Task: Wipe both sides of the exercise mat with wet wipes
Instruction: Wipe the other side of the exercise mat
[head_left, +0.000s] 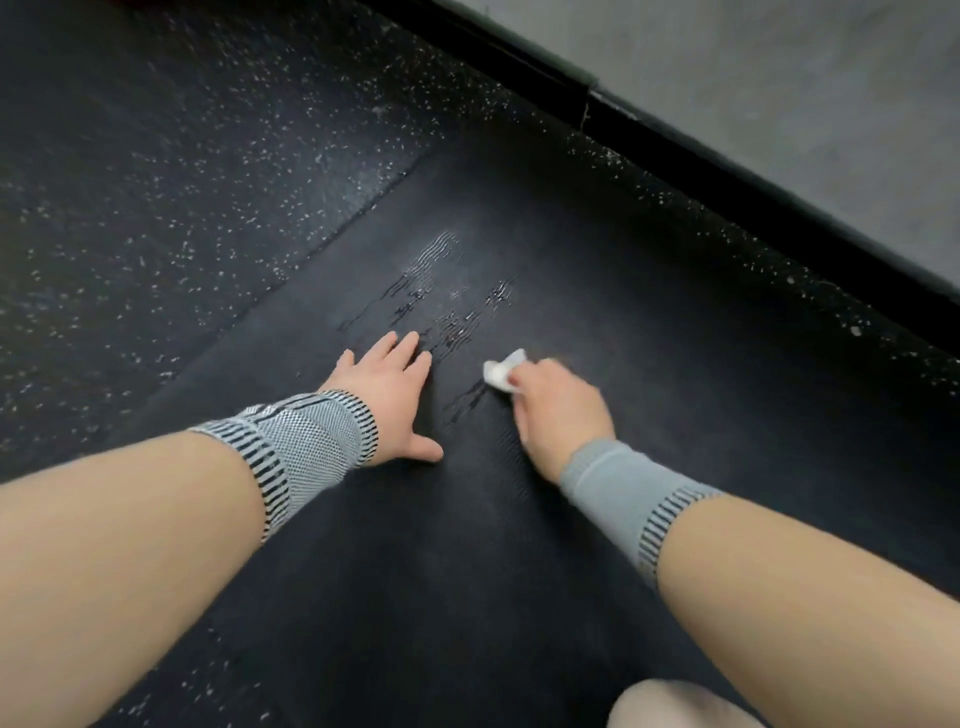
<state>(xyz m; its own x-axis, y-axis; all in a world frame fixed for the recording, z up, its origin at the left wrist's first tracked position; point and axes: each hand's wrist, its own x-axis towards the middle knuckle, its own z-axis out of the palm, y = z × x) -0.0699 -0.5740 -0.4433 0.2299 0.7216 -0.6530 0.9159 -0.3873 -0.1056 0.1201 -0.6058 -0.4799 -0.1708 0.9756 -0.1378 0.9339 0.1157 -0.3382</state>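
Two hands on mat (519, 519); speckled floor (156, 182), perhaps wall (779, 78) beyond.

Dark ribbed rubber exercise mat (597, 291) lies flat on speckled black rubber floor (156, 171), grey wall (831, 104) behind. Left hand (387, 392) flat on mat; right hand (558, 410) just beside, to right, pressing crumpled white wet wipe (501, 371) onto mat. Wet streaks (441, 291) before both hands (on mat surface).

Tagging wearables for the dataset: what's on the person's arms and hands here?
No gloves and no long sleeves. The left hand has a knit wrist sleeve, grey and white mesh with black-striped edges. The right hand has a plain grey wrist sleeve with a black-striped band at its forearm end.
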